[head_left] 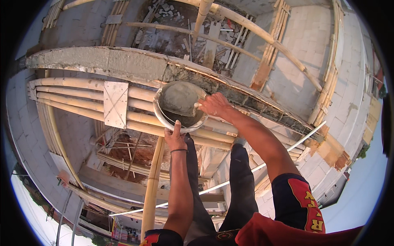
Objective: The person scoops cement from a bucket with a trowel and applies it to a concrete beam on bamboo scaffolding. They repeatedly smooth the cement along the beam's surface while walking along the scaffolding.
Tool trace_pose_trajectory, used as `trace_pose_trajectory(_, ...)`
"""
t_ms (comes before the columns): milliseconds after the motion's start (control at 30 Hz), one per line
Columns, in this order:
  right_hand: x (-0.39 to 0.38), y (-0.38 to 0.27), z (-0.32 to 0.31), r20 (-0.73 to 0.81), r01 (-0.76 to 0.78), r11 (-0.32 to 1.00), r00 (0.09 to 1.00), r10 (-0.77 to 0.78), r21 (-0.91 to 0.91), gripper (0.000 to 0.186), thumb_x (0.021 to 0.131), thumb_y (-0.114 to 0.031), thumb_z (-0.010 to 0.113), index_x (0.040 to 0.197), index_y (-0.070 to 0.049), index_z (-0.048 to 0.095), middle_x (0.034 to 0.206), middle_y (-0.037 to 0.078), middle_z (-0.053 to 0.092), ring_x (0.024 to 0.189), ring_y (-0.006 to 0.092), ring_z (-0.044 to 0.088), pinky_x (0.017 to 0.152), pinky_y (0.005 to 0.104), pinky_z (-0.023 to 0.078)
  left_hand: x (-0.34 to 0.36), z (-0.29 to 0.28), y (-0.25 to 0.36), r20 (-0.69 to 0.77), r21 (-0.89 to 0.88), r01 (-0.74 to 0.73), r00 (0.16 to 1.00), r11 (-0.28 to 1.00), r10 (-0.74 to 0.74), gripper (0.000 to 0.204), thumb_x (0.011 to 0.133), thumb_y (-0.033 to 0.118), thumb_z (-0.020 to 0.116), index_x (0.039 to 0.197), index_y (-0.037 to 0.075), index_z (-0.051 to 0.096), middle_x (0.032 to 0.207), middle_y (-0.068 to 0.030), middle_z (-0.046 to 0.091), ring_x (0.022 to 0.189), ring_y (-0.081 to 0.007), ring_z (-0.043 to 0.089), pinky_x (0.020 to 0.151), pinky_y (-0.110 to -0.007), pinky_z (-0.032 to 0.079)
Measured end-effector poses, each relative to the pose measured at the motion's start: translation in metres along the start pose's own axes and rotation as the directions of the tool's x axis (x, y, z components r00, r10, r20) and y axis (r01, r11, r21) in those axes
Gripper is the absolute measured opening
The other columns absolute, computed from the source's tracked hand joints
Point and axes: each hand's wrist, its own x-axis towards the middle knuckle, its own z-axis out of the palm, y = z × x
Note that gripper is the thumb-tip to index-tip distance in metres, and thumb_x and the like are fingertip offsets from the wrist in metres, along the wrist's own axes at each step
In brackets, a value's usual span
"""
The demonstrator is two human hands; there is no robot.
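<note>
A round pail point(158, 111) with a pale rim stands at the bamboo poles, beside a concrete beam point(98, 60). Wet grey mortar point(180, 95) fills its far side, and its near inside is dark and lower. My left hand point(175, 139) grips the near rim, thumb on top. At the right rim my right hand point(214, 105) is closed on what looks like the handle of a mortar-coated trowel point(197, 105); its blade cannot be told apart from the mortar. The beam's left stretch is smooth and grey; its right stretch is rough and darker.
Bamboo poles point(69, 84) run under the beam, with a pale board point(115, 104) fixed across them. An upright bamboo pole point(152, 186) stands left of my legs. A thin white pipe point(262, 165) slants across. Rubble point(168, 16) lies far below, between block walls point(303, 45).
</note>
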Motion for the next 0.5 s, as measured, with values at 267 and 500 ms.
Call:
trace_pose_trajectory(267, 0.004, 0.024, -0.023, -0.113, -0.158, 0.987, 0.981, 0.16, 0.034, 0.033, 0.091, -0.039, 0.053, 0.109, -0.015, 0.067, 0.082, 0.015, 0.069, 0.077, 0.0343, 0.067, 0.066, 0.0451, 0.051, 0.001, 0.006, 0.008, -0.005, -0.022, -0.008, 1.0, 1.0, 0.008, 0.021, 0.088, 0.013, 0.069, 0.093, 0.007, 0.05, 0.081, -0.0022, 0.057, 0.064, -0.0108, 0.056, 0.058, -0.03, 0.052)
trace_pose_trajectory(500, 0.011, 0.017, -0.027, 0.089, 0.057, 0.998, 0.994, -0.058, 0.015, 0.028, 0.089, -0.038, 0.054, 0.095, -0.016, 0.07, 0.077, 0.013, 0.069, 0.075, 0.0344, 0.067, 0.064, 0.0452, 0.05, 0.003, 0.005, 0.011, -0.029, -0.032, -0.01, 1.0, 0.999, 0.009, 0.021, 0.089, 0.015, 0.068, 0.092, 0.008, 0.049, 0.078, -0.001, 0.056, 0.063, -0.0093, 0.055, 0.057, -0.028, 0.051)
